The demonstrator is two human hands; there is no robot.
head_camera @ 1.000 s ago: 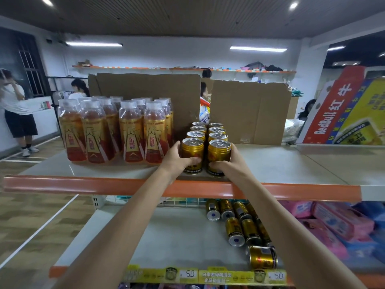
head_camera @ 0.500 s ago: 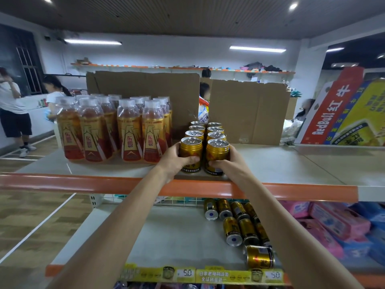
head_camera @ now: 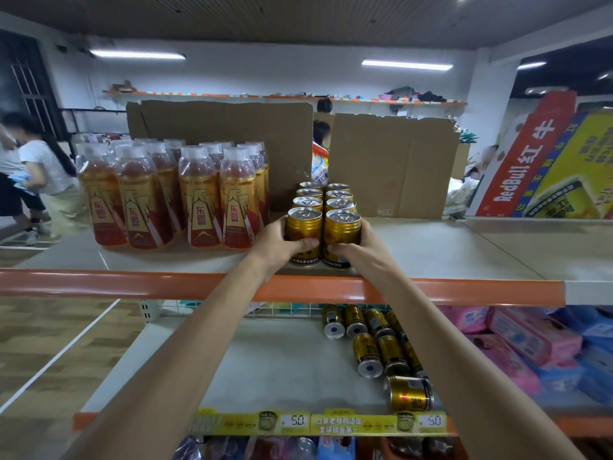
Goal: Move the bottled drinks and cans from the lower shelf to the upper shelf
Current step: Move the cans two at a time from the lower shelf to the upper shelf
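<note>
Gold cans stand upright in two short rows near the front edge of the upper shelf (head_camera: 431,250). The left hand (head_camera: 277,249) curls round the front left can (head_camera: 304,227), thumb across its label. The right hand (head_camera: 360,249) grips the front right can (head_camera: 341,229) just beside it. Both cans sit on the shelf. To their left, closer to the left edge, is a block of plastic drink bottles (head_camera: 172,197), and cardboard sheets (head_camera: 391,164) stand along the back edge. On the lower shelf (head_camera: 282,360), more gold cans (head_camera: 368,353) lie on their sides towards the right, near pink packets (head_camera: 524,340). Yellow price labels (head_camera: 318,423) line its front edge.
</note>
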